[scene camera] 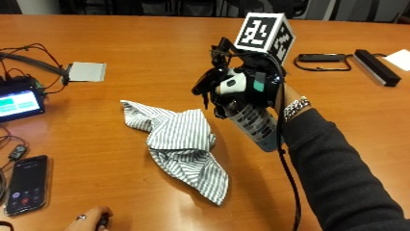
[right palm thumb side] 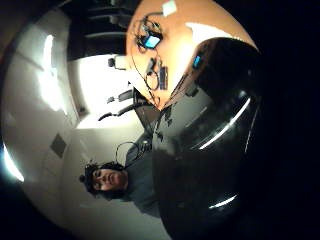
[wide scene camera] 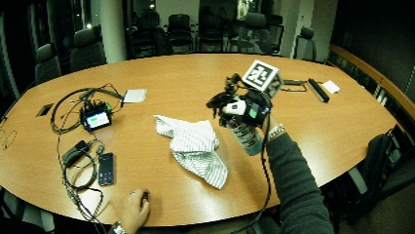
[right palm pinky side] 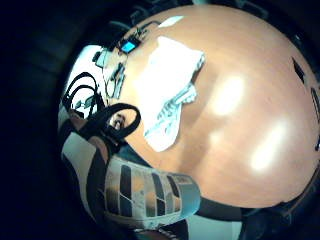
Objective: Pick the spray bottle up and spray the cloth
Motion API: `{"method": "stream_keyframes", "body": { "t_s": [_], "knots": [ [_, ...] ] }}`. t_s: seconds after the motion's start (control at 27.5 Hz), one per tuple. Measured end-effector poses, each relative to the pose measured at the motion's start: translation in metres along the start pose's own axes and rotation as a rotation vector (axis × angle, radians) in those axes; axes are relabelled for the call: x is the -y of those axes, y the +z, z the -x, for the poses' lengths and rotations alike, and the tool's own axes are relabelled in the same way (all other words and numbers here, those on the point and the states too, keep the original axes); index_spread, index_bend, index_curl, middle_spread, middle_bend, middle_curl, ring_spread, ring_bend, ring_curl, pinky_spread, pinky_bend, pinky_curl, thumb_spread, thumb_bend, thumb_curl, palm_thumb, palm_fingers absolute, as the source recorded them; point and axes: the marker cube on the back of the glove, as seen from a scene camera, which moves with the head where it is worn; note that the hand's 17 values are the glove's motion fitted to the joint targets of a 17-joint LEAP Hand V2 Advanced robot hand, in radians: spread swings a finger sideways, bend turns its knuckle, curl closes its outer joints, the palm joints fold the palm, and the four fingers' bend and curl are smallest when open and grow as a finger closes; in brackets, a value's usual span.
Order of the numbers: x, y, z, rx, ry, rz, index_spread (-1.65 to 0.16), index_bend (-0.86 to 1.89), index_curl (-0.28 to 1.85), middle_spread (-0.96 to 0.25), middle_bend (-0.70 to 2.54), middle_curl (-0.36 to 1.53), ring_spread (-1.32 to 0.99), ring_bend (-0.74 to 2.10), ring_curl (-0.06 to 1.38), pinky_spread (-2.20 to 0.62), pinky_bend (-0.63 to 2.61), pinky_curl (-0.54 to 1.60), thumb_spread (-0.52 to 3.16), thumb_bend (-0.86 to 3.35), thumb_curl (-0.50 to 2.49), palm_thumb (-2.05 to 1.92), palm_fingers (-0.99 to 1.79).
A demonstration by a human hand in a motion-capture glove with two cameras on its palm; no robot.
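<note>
My gloved right hand (scene camera: 247, 89) grips a spray bottle (scene camera: 255, 126) with a grey, dark-barred label and holds it in the air, tilted, its black nozzle (scene camera: 204, 86) pointing left toward the cloth. The striped white cloth (scene camera: 183, 144) lies crumpled on the wooden table (scene camera: 160, 57), below and left of the nozzle. In the little finger side palm view the bottle body (right palm pinky side: 150, 195) lies close to the palm, with the cloth (right palm pinky side: 167, 90) on the table beyond. The wide outside view shows the hand (wide scene camera: 250, 107), the bottle (wide scene camera: 248, 136) and the cloth (wide scene camera: 195, 151).
A small lit screen device (scene camera: 19, 103) with cables sits at the left edge, with a phone (scene camera: 25, 185) nearer the front. A grey pad (scene camera: 86, 71) lies behind the cloth. A black bar (scene camera: 377, 66) and a strap lie at the far right. The bare hand (scene camera: 90, 219) rests at the front edge.
</note>
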Motion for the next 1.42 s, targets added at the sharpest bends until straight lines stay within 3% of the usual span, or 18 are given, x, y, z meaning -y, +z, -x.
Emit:
{"method": "stream_keyframes", "body": {
  "t_s": [0.33,0.76,1.16,1.42],
  "knots": [
    [0.006,0.008,0.001,-0.431,0.291,0.218,-0.30,0.40,0.58,-0.22,0.45,0.49,-0.18,0.52,0.45,-0.23,0.43,0.37,0.39,-0.03,0.74,0.86,1.35],
    [-0.008,0.020,-0.037,-0.587,0.571,0.406,-0.30,0.39,0.59,-0.22,0.45,0.49,-0.17,0.52,0.45,-0.22,0.43,0.37,0.39,-0.03,0.77,0.86,1.34],
    [-0.012,0.037,-0.050,-0.559,0.555,0.440,-0.30,0.37,0.59,-0.22,0.44,0.49,-0.16,0.52,0.45,-0.22,0.44,0.37,0.41,-0.03,0.79,0.86,1.33],
    [-0.019,0.021,-0.022,-0.360,0.324,0.291,-0.30,0.36,0.59,-0.21,0.44,0.48,-0.16,0.51,0.44,-0.22,0.45,0.38,0.43,-0.03,0.80,0.85,1.32]
  ]
}}
